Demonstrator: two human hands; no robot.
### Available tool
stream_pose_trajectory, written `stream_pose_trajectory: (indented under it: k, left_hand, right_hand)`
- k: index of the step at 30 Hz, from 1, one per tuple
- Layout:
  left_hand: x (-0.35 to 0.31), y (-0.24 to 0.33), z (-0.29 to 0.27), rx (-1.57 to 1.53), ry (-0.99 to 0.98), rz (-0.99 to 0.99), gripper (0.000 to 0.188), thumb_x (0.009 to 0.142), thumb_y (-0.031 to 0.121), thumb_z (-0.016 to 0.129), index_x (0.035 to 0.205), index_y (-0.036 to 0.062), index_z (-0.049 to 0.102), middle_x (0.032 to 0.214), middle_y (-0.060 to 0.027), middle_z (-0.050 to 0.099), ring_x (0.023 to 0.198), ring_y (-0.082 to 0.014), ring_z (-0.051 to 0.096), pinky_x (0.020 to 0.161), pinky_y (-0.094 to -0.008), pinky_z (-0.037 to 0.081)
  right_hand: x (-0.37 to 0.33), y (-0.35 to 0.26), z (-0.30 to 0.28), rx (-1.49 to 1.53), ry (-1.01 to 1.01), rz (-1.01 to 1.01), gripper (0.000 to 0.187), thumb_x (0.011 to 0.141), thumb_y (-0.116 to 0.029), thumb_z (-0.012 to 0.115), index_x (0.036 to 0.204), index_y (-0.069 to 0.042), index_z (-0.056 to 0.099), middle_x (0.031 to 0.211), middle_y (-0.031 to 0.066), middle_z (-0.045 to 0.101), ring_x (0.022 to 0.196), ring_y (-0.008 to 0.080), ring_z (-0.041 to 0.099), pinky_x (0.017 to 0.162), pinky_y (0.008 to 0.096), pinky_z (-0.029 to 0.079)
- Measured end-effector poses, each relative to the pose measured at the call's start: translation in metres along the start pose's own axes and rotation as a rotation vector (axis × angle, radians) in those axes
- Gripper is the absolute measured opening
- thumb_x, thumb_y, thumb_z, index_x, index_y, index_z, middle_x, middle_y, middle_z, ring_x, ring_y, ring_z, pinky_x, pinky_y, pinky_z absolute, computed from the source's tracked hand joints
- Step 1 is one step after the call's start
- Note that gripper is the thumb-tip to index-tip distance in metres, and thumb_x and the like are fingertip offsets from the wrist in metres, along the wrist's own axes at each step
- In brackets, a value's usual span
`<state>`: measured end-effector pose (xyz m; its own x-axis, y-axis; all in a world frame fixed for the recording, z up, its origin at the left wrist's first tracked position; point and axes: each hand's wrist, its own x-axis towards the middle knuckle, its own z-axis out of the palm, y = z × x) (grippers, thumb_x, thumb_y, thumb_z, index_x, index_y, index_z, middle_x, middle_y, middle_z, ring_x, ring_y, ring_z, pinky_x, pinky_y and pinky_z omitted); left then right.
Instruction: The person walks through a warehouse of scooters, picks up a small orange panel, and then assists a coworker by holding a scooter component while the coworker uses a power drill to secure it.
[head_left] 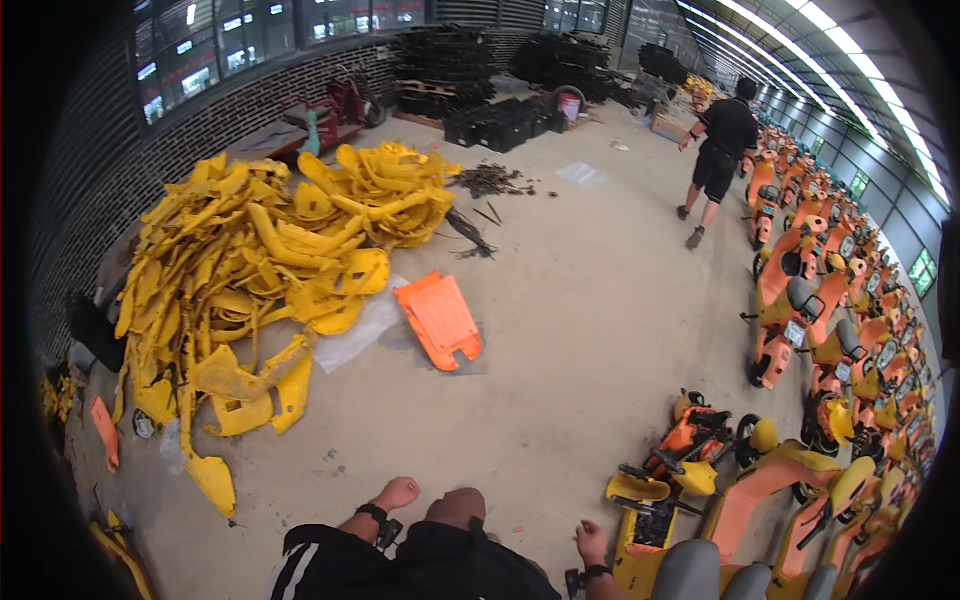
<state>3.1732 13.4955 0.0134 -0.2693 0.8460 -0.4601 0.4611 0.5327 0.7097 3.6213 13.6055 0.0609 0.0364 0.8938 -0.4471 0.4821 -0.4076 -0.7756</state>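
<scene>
Black clothing (430, 572) fills the lower edge near the left grip (398, 493) and the right grip (591, 543), both relaxed, half open and apparently empty, the right nearer the yellow scooter (650, 528), which stands just rightward, its long axis pointing roughly ahead.

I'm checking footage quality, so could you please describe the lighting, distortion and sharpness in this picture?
Head view: roof light strips glare white at upper right; head view: the brick wall bows along a curve at upper left; head view: the yellow panel pile is fairly clear, while the farthest scooters blend together.
</scene>
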Motion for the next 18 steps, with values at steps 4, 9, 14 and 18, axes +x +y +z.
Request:
stream_pose_trajectory:
  k: [4,9,14,18]
  left_hand:
    - [0.076,0.201,-0.023,0.201,-0.157,0.285,0.024,0.074,0.024,0.049,0.086,0.0053,0.057,0.082,-0.0131,0.059,0.079,-0.027,0.056,0.069,-0.0331,0.044]
    - [0.188,0.365,-0.012,-0.706,-0.566,0.244,0.029,0.085,0.024,0.041,0.099,0.0024,0.053,0.087,-0.0062,0.056,0.08,-0.0136,0.053,0.07,-0.025,0.043]
    - [0.285,0.462,-0.03,-0.946,-0.688,0.182,0.027,0.087,0.023,0.04,0.103,0.0028,0.049,0.089,-0.0035,0.052,0.083,-0.0114,0.05,0.071,-0.0245,0.043]
    - [0.372,0.493,-0.019,-0.76,-0.714,0.3,0.023,0.086,0.018,0.044,0.1,0.0015,0.048,0.089,-0.0036,0.053,0.081,-0.0075,0.048,0.067,-0.0206,0.042]
  right_hand:
    - [0.095,-0.17,0.005,-0.005,-0.037,-0.5,0.026,0.073,-0.012,0.056,0.097,-0.002,0.055,0.084,0.0119,0.059,0.069,0.0175,0.058,0.062,0.0261,0.046]
    - [0.165,-0.333,0.015,-0.188,-0.111,-1.08,0.022,0.068,-0.01,0.06,0.09,-0.008,0.058,0.09,0.009,0.057,0.078,0.0226,0.054,0.067,0.03,0.045]
    - [0.256,-0.403,-0.01,-0.281,-0.27,-1.145,0.021,0.067,-0.01,0.059,0.088,-0.011,0.059,0.088,0.0059,0.057,0.078,0.0224,0.052,0.068,0.0297,0.044]
    - [0.34,-0.423,-0.027,-0.332,-0.389,-1.059,0.021,0.068,-0.012,0.059,0.089,-0.01,0.06,0.084,0.0064,0.056,0.081,0.0237,0.051,0.07,0.032,0.043]
